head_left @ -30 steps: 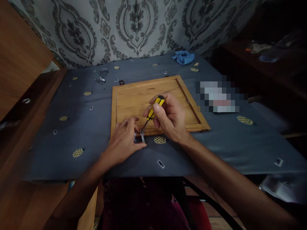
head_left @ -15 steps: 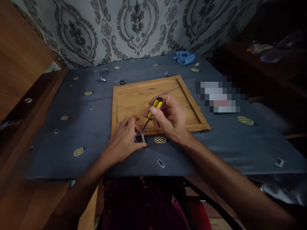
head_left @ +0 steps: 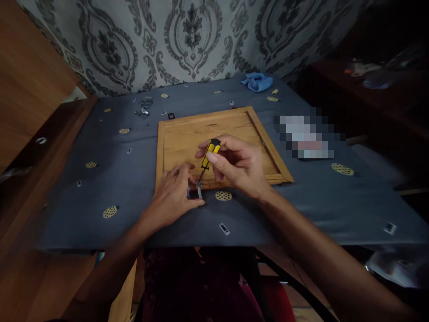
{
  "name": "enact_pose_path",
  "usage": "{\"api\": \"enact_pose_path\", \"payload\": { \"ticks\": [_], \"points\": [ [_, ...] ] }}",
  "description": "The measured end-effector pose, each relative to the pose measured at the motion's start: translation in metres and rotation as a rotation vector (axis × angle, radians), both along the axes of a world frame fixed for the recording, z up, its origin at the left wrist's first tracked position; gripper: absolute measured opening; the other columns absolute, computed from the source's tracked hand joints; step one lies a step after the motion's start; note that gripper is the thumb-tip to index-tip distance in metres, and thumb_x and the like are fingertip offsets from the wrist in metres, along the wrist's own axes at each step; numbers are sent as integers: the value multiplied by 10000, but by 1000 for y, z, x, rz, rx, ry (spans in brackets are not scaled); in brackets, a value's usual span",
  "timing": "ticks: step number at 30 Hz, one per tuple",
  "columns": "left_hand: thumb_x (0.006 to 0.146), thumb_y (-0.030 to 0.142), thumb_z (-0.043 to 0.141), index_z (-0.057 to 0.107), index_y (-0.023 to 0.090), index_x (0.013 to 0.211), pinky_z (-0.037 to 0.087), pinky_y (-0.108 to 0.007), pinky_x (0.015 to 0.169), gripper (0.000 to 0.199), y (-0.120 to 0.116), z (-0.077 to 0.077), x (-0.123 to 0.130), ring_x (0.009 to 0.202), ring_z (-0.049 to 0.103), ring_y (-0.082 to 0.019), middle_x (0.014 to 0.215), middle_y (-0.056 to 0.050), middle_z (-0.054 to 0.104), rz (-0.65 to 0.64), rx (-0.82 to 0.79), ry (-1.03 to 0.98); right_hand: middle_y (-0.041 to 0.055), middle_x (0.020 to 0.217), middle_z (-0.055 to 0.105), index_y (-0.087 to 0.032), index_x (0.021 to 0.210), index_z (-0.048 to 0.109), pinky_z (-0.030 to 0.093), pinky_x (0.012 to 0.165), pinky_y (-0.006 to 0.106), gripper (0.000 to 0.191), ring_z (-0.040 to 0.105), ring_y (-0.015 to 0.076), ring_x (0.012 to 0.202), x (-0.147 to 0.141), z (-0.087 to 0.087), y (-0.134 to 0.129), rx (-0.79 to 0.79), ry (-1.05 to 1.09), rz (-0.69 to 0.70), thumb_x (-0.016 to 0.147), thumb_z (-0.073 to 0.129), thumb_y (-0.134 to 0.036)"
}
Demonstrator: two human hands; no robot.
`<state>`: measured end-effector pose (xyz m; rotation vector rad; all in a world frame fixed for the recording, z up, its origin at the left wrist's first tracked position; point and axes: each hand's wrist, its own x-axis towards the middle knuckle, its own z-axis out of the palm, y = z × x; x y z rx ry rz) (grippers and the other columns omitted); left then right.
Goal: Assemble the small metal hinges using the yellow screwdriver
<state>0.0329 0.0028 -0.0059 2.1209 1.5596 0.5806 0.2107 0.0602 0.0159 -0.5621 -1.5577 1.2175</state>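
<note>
A framed wooden cabinet door (head_left: pixel 187 143) lies flat on the cloth-covered table. At its near edge sits a metal hinge (head_left: pixel 199 191), partly hidden by my fingers. My left hand (head_left: pixel 174 190) is curled around the hinge, thumb at its near end and fingers on the door's edge. In my right hand (head_left: pixel 239 165) is a yellow and black screwdriver (head_left: pixel 210 154), pinched by its handle between thumb and fingers. The screwdriver leans, its tip down at the hinge; the screw under it is too small to make out.
More metal hinges (head_left: pixel 144 107) lie at the table's back left. A crumpled blue cloth (head_left: pixel 257 82) rests at the back. To the right of the door is a blurred-out item (head_left: pixel 306 136). The dark blue tablecloth (head_left: pixel 268 219) has pineapple prints. A patterned curtain (head_left: pixel 150 44) hangs behind.
The screwdriver's handle has tipped slightly left and is more upright, and my right hand has turned with it. My left hand keeps its place at the hinge.
</note>
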Motion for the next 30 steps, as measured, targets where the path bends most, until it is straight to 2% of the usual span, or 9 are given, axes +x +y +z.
{"api": "enact_pose_path", "payload": {
  "ticks": [3,7,12,14,19,22,26,30],
  "points": [
    [714,193,867,429,218,1264,466,-526,989,703,0,0,0,1168,645,-338,1024,-43,709,5,4,5,-17,761,658,-214,814,644,420,415,211,287,506,72,517,-3,-2,2,1,44,-32,804,837,-426],
    [709,193,876,425,203,1270,467,-510,981,720,0,1,0,1157,649,-331,1019,-40,707,0,3,16,-50,667,598,-239,830,592,419,395,202,354,520,89,512,-2,-2,3,-60,73,1,755,876,-436],
    [732,216,850,429,218,1268,457,-510,990,682,0,-1,-1,1164,641,-326,1046,-46,706,-5,16,7,-15,797,695,-216,991,680,521,483,226,346,570,73,506,3,2,3,-77,17,75,843,780,-512],
    [728,215,848,427,221,1266,457,-512,989,683,0,-2,-1,1159,643,-325,1054,-48,705,-6,17,5,-8,801,705,-200,984,706,529,502,230,343,583,72,514,3,1,4,-71,-1,84,847,778,-506],
    [715,212,866,458,224,1193,471,-525,983,628,0,1,0,1154,648,-341,1045,-47,701,9,-8,11,-59,627,626,-202,936,684,527,461,217,296,602,86,475,0,-6,5,-88,53,140,828,811,-447],
    [707,202,876,466,217,1177,480,-515,982,623,0,2,1,1157,647,-346,1047,-52,696,12,-10,7,-44,705,674,-204,905,646,536,442,198,289,614,72,464,-4,-8,5,-98,93,159,823,821,-420],
    [712,201,872,449,205,1231,476,-512,987,669,0,2,1,1142,652,-341,1051,-56,698,7,-19,1,-45,772,672,-197,859,590,498,393,161,316,596,41,416,-11,-8,11,-104,123,145,813,836,-389],
    [725,221,862,462,210,1149,479,-502,954,583,0,0,0,1083,665,-323,1059,-57,694,-5,0,12,-77,728,626,-211,825,506,411,318,143,418,567,36,372,-19,-5,21,-146,86,160,767,871,-407]
  ]
}}
